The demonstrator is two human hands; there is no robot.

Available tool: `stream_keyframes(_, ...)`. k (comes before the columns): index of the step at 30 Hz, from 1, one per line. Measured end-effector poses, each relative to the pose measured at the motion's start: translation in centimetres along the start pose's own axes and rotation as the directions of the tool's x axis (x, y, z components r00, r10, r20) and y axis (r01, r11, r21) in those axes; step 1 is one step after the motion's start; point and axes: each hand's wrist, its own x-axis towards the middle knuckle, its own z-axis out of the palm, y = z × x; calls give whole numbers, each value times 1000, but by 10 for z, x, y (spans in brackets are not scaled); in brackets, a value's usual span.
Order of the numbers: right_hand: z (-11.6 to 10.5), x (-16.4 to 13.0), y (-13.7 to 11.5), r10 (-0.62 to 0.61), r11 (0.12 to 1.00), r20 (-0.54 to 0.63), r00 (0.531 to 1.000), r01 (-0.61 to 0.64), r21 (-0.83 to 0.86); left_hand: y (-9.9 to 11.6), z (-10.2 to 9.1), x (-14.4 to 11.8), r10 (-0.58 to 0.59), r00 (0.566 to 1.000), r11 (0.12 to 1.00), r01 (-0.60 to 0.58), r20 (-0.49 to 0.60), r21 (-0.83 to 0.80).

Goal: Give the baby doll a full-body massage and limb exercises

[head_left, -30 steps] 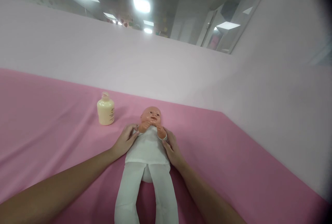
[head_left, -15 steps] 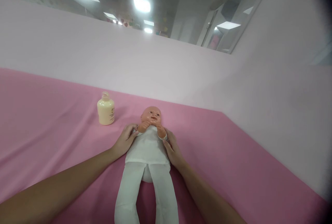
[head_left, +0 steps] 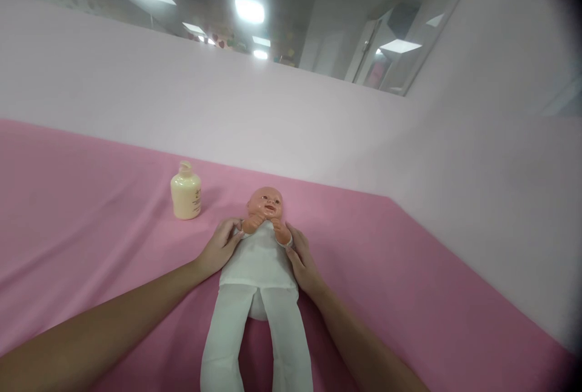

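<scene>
A baby doll (head_left: 260, 259) with a white cloth body lies on its back on the pink sheet (head_left: 386, 283), head away from me. Its plastic forearms are folded up over the chest, hands under the chin. My left hand (head_left: 221, 245) is closed around the doll's arm on the left, thumb on the near side. Around the arm on the right, my right hand (head_left: 304, 259) is closed in the same way. The fingertips of both hands are partly hidden behind the doll's arms.
A cream pump bottle (head_left: 186, 195) stands upright on the sheet, left of the doll's head. Behind the sheet rises a pale wall (head_left: 273, 119), with a window or mirror (head_left: 282, 10) showing lights above it. Another pale wall (head_left: 491, 198) borders the right side.
The doll's forearm on the right has shifted slightly, its hand a little lower and to the left. Both my hands keep their hold, and the bottle has stayed put.
</scene>
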Motion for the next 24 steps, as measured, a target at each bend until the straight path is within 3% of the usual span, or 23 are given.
stream_keyframes(24,-2,0,-5,-2,999,22,1000,3,-54,4,-2,-1,4,999,998,-7,34,67)
